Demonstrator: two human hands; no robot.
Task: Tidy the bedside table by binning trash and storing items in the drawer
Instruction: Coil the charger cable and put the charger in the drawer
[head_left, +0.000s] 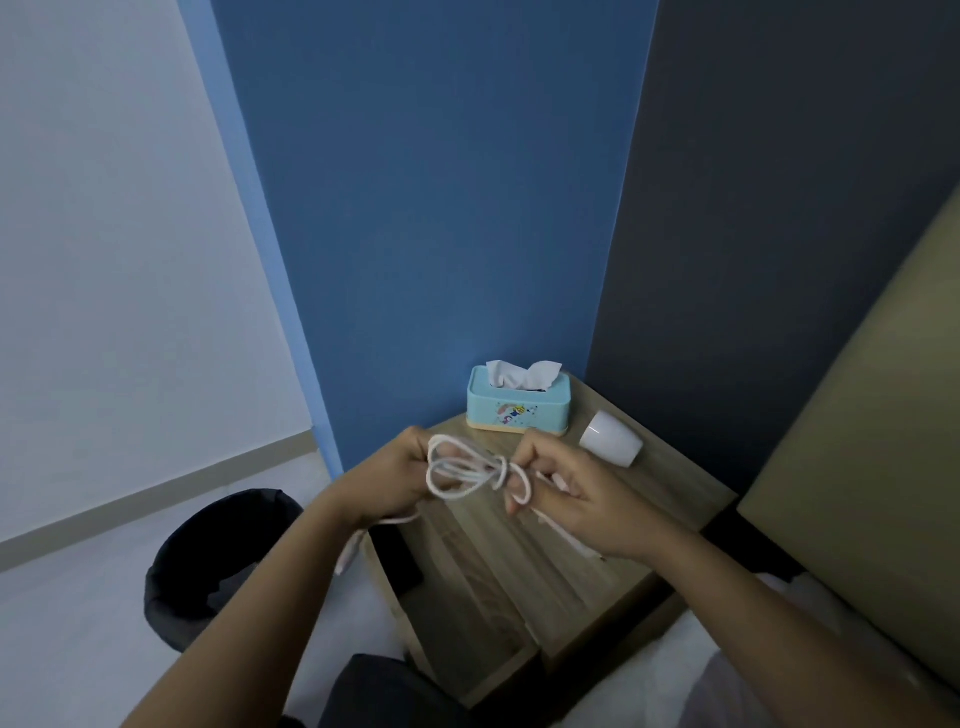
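Both hands are raised above the wooden bedside table (519, 561), working a white cable (457, 470) that has been gathered into several loops. The left hand (395, 480) has its fingers closed around the left end of the looped bundle, pinching the coils together. The right hand (566, 501) has its fingers curled and pinched on a free strand, which is wound around the middle of the bundle like a tie, with a small loop hanging just beside the fingertips. One loose end of the cable trails down from under the left hand and ends in a pale connector (its type is too blurred to name), hanging beside the table's left edge. Another whitish strand runs under the right hand toward the wrist; it seems to be the cable's other end, though the hand hides most of it.

On the table's far corner, against the blue wall (431, 208), stands a light-blue tissue box (517, 408) with a white tissue sticking up from its slot. Just to its right a white cup (610, 439) lies on its side, its mouth facing toward the wall.

On the floor to the left of the table stands a round black bin (208, 566), open at the top.
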